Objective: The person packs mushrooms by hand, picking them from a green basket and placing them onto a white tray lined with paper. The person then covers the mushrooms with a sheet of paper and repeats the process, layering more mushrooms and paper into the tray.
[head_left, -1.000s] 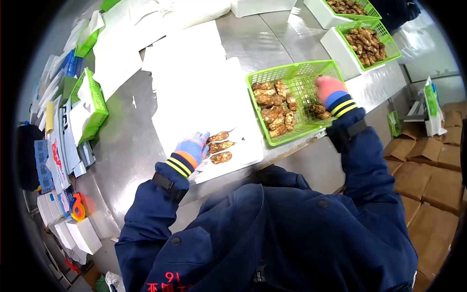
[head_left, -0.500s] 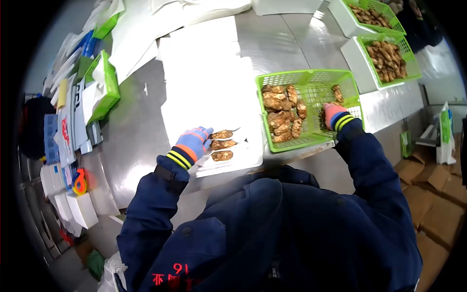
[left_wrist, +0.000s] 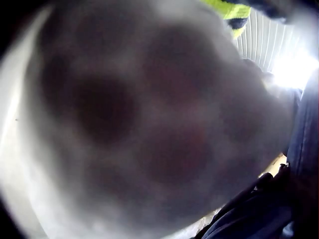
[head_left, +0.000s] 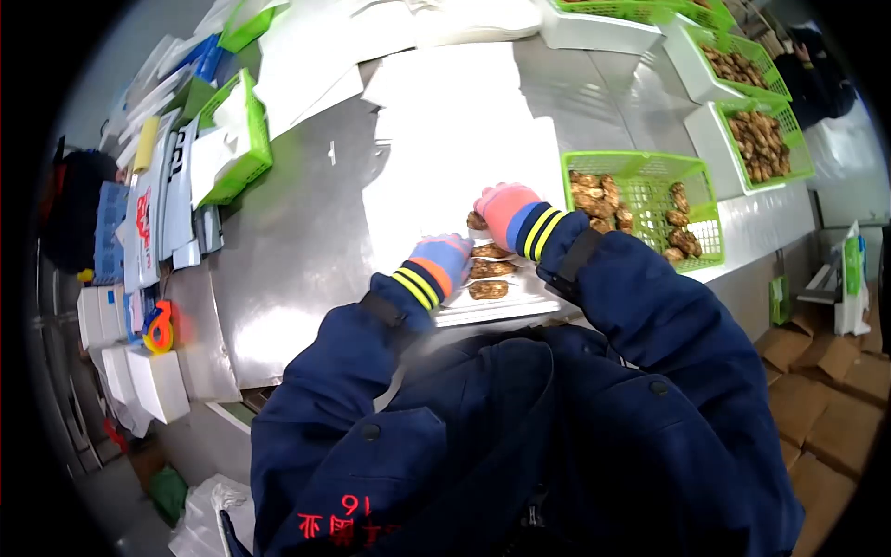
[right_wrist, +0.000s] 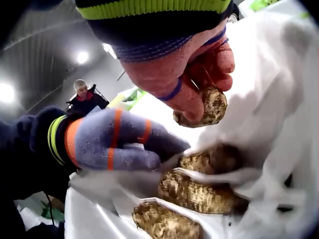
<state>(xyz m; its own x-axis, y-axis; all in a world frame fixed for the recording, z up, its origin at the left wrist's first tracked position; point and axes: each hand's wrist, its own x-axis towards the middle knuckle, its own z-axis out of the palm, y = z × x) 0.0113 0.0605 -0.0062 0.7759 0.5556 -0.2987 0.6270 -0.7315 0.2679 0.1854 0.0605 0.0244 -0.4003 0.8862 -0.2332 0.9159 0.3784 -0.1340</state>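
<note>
My right hand [head_left: 506, 212], in a pink knit glove, pinches a brown knobbly tuber [right_wrist: 214, 107] between thumb and fingers, above the white paper [right_wrist: 269, 64]. Below it in the right wrist view, tubers lie in a row, with paper folds between them; the nearest tuber [right_wrist: 167, 221] is partly cut off by the frame. My left hand [right_wrist: 119, 142], gloved in blue-grey with orange stripes, rests at the left ends of the row, fingers extended against the paper. A pale blurred shape fills most of the left wrist view and hides that hand's work.
To the right stands a green basket [head_left: 640, 162] with more tubers at both ends. Beyond it, filled green baskets [head_left: 787, 139] sit on white boxes. Another green basket [head_left: 255, 139] with white paper stands left. Cardboard boxes [head_left: 817, 399] are at lower right; a person [right_wrist: 84, 97] appears behind.
My right hand reached into the green basket, took a tuber and carried it left to the row on the paper. The left hand stayed beside the row. The head view shifted.
</note>
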